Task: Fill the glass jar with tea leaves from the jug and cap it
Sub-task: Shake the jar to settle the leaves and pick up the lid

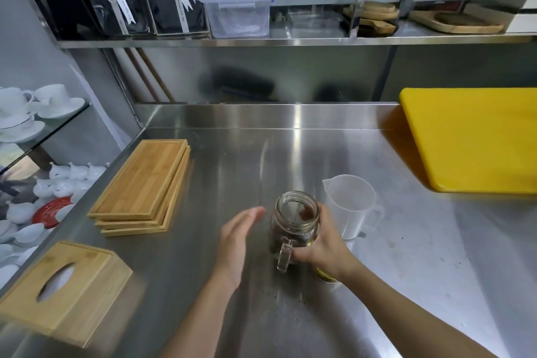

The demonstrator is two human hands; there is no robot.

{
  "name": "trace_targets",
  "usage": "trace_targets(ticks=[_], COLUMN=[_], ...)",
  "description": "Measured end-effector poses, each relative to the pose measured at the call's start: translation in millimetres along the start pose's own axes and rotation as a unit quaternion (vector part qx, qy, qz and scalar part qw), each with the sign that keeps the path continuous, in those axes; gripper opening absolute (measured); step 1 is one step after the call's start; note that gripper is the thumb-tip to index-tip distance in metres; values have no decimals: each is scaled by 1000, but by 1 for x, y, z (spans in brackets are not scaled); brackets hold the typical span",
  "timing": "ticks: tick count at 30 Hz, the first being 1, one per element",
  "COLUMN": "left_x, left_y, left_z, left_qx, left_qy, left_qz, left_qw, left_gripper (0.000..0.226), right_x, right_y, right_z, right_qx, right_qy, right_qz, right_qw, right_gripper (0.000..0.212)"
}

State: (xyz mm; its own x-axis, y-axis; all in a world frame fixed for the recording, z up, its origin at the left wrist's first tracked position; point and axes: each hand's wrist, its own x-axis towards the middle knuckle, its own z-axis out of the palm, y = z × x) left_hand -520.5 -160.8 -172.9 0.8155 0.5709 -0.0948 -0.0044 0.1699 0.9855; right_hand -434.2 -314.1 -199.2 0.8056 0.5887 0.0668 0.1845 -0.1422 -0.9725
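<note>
Your right hand [316, 244] grips the glass jar [293, 227] on the worktop [406, 256]; your left hand [236, 241] hovers open. Rigid, breakable, likely slick glass: hold the body, not the handle.

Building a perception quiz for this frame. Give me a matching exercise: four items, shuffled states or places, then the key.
Items:
1. glass jar
2. plastic jug
3. left hand
4. yellow board

States:
A. open, holding nothing
B. far right of the counter
C. uncapped, dark tea leaves inside, gripped by the right hand
D. looks empty, standing just behind the jar

Pairs: 1-C, 2-D, 3-A, 4-B
</note>
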Motion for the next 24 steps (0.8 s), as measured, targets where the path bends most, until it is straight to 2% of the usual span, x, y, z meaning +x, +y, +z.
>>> trace_targets(ticks=[3,7,9,11,13,14,16,20,22,24], left_x=[16,23,15,1,-6,-5,5,14,7,-4], left_y=[16,18,4,-12,-18,-18,-12,-5,-13,-23], left_z=[-14,-12,11,37,45,43,28,9,19,39], left_qx=[-12,-69,-73,-93,-80,-57,-26,-46,-48,-90], left_qy=[86,219,186,83,24,26,87,194,154,40], left_qz=[38,64,40,-36,-43,-15,45,102,85,-9], left_qw=[995,971,979,992,996,998,995,975,983,995], left_gripper=[25,29,30,35,38,38,38,38,34,40], right_x=[0,-4,-6,-8,-11,-12,-13,-15,-16,-18], right_y=[-11,-15,-13,-9,-5,-5,-7,-11,-11,-9], right_z=[-4,-2,4,7,4,1,-5,-5,-2,-3], right_qx=[8,21,26,26,21,17,4,-3,-5,4], right_qy=[-6,-11,-8,-9,-11,-14,-17,-19,-25,-33], right_qz=[-18,-23,-21,-29,-28,-25,-21,-25,-34,-40], right_qw=[1000,999,999,999,999,999,1000,1000,999,999], right_gripper=[83,87,88,90,90,89,88,88,88,88])
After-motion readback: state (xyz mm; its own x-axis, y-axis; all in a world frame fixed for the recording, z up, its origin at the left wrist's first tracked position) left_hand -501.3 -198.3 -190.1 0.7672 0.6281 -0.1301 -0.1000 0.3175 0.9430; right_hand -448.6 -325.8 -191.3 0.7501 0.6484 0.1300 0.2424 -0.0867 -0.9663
